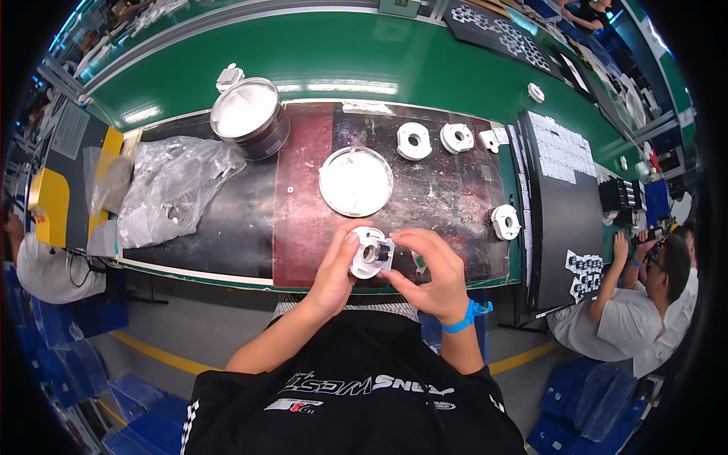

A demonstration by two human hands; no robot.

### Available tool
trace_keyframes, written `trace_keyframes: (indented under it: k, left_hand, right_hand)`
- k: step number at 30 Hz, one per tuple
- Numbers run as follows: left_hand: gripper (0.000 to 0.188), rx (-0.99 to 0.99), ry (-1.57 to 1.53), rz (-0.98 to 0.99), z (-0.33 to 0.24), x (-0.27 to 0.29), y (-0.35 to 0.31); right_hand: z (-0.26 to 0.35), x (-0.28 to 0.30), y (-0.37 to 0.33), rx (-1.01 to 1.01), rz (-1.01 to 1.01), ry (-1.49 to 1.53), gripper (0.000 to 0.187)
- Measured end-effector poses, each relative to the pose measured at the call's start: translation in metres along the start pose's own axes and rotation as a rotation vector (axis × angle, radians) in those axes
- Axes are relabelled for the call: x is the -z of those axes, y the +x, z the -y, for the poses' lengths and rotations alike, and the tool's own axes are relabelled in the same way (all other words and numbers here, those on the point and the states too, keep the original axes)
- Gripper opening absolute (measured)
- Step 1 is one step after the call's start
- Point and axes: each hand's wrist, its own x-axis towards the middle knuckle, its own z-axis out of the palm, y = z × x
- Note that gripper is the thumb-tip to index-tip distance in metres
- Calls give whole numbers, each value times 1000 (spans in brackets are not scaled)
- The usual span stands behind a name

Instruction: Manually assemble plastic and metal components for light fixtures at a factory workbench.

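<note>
Near the front edge of the table, a white ring-shaped plastic part (pixel 364 268) with a round hole and a black insert (pixel 384 252) on its right side is held in front of my chest. My left hand (pixel 334 274) is closed around its left side, thumb on top. From the right, the thumb and forefinger of my right hand (pixel 434 274) grip the part's right edge next to the black insert. The other right fingers are partly hidden behind. A round white lid-like disc (pixel 356 182) lies just beyond my hands.
Similar white parts (pixel 414 142) sit at the back right, with another white part (pixel 506 222) nearer. A round tin (pixel 250 119) and a clear plastic bag (pixel 178 186) occupy the left. Black trays (pixel 565 220) stand at right; a co-worker (pixel 641 303) sits beyond them.
</note>
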Motion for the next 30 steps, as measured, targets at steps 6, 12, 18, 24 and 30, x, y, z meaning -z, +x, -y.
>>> trace_keyframes:
  k: [6,12,18,24,30]
  left_hand:
    - [38,37,-32,14,5,-2,1]
    - [40,35,-37,-2,9,1,4]
    - [42,29,-30,0,5,1,5]
    - [42,17,16,11,-1,0,2]
    - [46,8,50,-4,2,4,1]
  right_hand:
    - [3,-11,3,52,35,-33,50]
    - [2,-11,-1,75,-22,-47,47]
    - [-7,-9,5,190,77,-78,36]
    - [-2,-13,-2,113,32,-99,31]
    - [-4,-20,-10,76,1,-123,32]
